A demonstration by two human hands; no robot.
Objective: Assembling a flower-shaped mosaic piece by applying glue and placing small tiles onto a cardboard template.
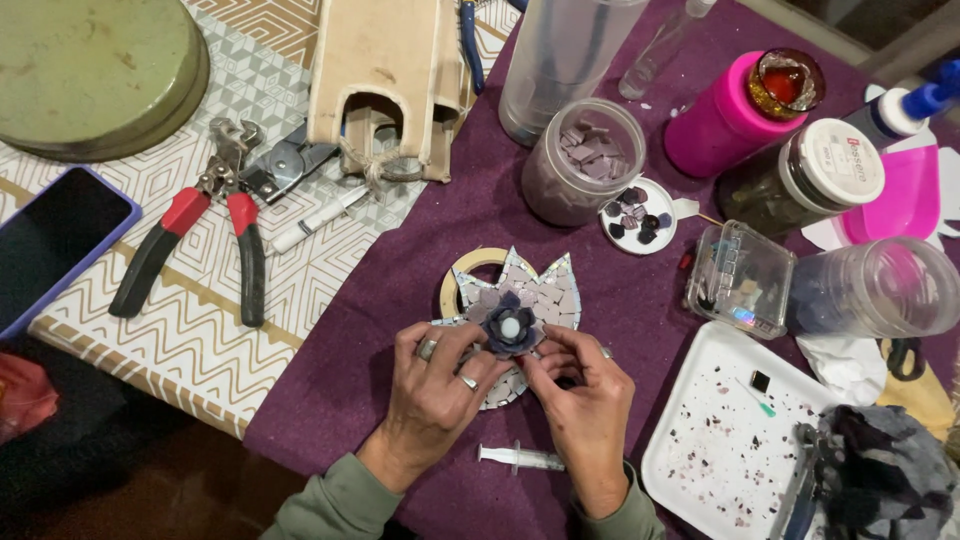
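Two hands – the left hand (432, 385) and the right hand (583, 400) – with two rings on the left. One mosaic flower piece (515, 300) over one tape roll (468, 268). One syringe (520, 458). One pair of red-handled nippers (195, 235). One phone (55, 245). One round green tin lid (95, 70). One white tray (715, 440) and one small white lid of dark tiles (640, 215). Three clear round jars – one of purple tiles (582, 160), one tall (560, 60), one lying on its side (880, 290). One pink bottle (735, 110), one white-capped jar (800, 180), one small clear box (738, 278)
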